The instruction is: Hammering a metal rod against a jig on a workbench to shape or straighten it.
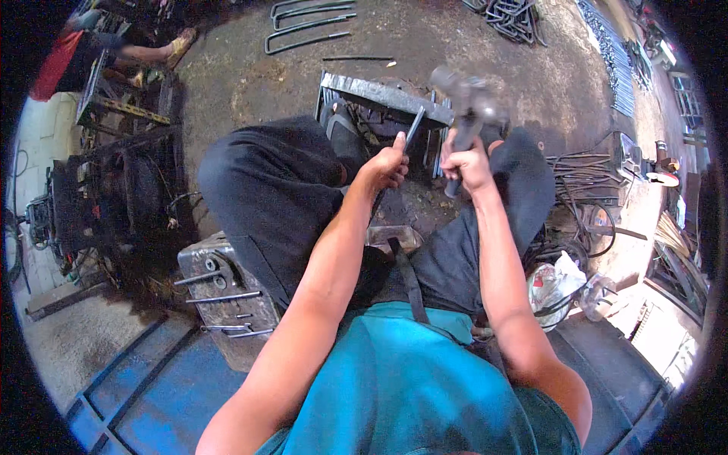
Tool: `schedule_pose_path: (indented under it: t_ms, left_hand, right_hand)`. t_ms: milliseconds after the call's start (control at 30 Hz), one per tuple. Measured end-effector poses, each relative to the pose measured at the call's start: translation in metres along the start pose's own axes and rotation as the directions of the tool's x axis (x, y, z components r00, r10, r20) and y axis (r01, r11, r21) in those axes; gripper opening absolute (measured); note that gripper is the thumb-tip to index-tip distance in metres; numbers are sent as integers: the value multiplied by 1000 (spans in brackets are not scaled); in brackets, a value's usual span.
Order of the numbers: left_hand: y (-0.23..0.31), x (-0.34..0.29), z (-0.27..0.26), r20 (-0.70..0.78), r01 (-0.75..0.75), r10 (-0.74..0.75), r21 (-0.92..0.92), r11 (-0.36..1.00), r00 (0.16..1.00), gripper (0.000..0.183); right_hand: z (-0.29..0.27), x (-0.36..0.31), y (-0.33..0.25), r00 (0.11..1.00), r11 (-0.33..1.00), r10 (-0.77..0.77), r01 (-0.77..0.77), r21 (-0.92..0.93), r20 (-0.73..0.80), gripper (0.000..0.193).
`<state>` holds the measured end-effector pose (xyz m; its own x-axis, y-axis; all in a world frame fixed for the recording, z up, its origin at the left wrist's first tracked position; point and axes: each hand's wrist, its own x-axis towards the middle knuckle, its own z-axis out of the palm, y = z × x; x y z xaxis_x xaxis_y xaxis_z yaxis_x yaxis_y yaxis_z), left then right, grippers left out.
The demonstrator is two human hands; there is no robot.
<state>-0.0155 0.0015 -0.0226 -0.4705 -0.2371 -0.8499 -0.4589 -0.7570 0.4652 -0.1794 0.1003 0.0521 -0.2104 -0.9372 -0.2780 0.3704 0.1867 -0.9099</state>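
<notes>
Two hands: left hand (387, 167) has fingers tight round a thin rod (415, 129), right hand (468, 165) round a hammer (472, 105).
Rod: tip at the metal block (379, 92)'s near edge, by the right corner.
Hammer: blurry; I guess I'm hitting the rod.
Next hit: needs a steady rod, I think.

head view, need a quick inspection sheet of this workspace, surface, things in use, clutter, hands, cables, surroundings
Surface: grey metal slab above a stained dark floor
Things in use: thin metal rod; hammer, head blurred
Clutter: bent rods on the floor ahead; white bag at right
Hands: left hand grips the rod; right hand grips the hammer
Cables: dark loop at right, cable or hose unclear
Surroundings: another person's leg, upper left
</notes>
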Motion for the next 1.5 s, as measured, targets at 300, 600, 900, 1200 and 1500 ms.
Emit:
schedule_pose_path:
  t_ms: [300,600,900,1200,1500]
  left_hand:
    - [-10,9,3,-239,-159,229,280,947,944,77]
    - [82,-88,31,70,-571,567,129,811,821,32]
    - [163,-199,50,243,-729,709,-8,684,663,35]
    - [192,-234,64,347,-818,746,134,560,568,30]
    - [178,-222,59,350,-724,709,-111,680,612,40]
  right_hand:
    - [-10,15,32,883,909,334,-394,-135,-331,12]
    - [-28,52,92,853,862,-131,-154,-484,-505,6]
    - [4,55,76,934,911,113,-233,-340,-338,11]
    - [14,59,65,867,918,370,-285,277,-334,16]
    - [2,66,77,866,923,195,-321,-212,-461,19]
